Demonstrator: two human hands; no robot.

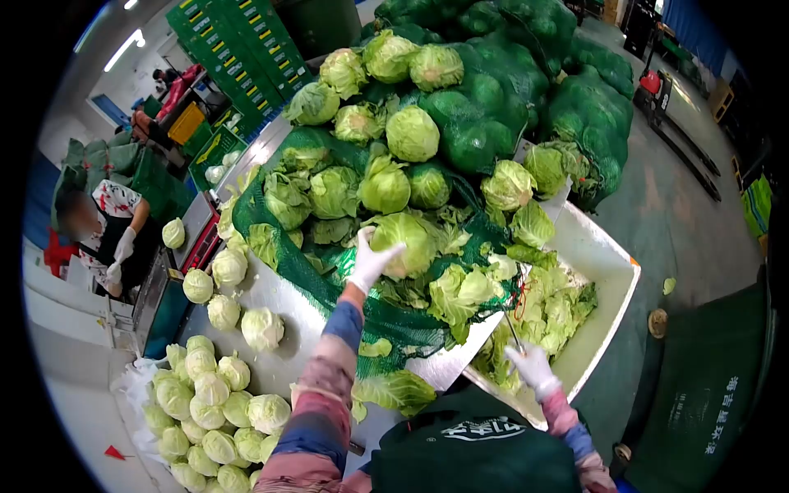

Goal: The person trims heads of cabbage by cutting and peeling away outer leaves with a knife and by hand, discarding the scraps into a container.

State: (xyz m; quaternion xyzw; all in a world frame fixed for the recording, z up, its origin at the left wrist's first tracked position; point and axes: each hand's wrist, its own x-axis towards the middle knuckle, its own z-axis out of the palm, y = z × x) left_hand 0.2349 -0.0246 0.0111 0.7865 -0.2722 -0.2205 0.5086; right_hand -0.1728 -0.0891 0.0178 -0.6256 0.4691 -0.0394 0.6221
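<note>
My left hand (374, 261), in a white glove, grips a green cabbage (405, 238) from its near side, thumb and fingers spread around it. That cabbage sits among other heads and loose leaves on an opened green mesh sack (316, 287). Over the near end of a white bin (604, 329), my gloved right hand (534, 371) is closed around a knife (513, 327) with a thin blade pointing up and away; its handle is mostly hidden by the fingers. Cut cabbage leaves (559, 316) lie inside the bin.
Trimmed cabbages (212, 411) are heaped at the lower left, with several more along the metal table (288, 361). Full mesh sacks (485, 107) rise at the back. A co-worker (111, 222) stands at the left. A pallet jack (657, 90) and a dark green bin (699, 394) are at the right.
</note>
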